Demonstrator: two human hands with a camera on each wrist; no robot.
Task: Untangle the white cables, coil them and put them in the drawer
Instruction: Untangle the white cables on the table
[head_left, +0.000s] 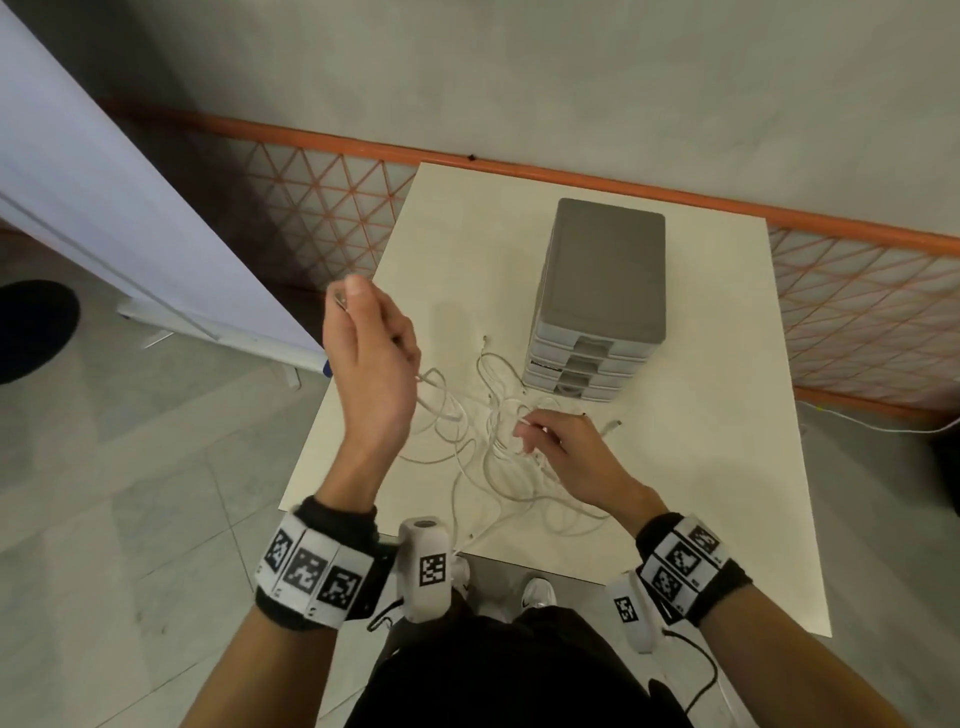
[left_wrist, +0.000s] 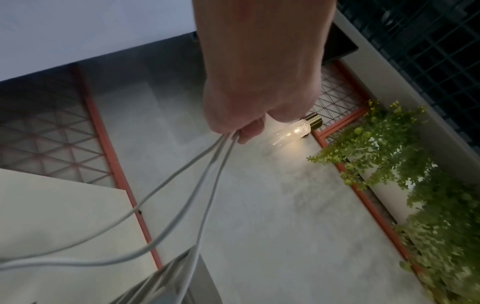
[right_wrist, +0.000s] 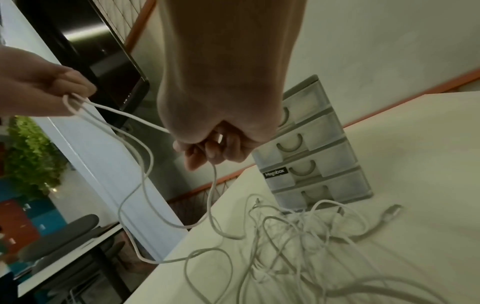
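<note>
A tangle of white cables lies on the cream table in front of a grey drawer unit whose drawers are all closed. My left hand is raised above the table's left edge and grips a few looped cable strands. My right hand hovers low over the tangle and pinches a cable near its end. That cable runs across to the left hand. A loose plug lies by the drawer unit.
An orange mesh railing runs behind the table. A white board on a stand leans at the left over the tiled floor. My shoes show under the table's near edge. Green plants and a lit lamp appear in the left wrist view.
</note>
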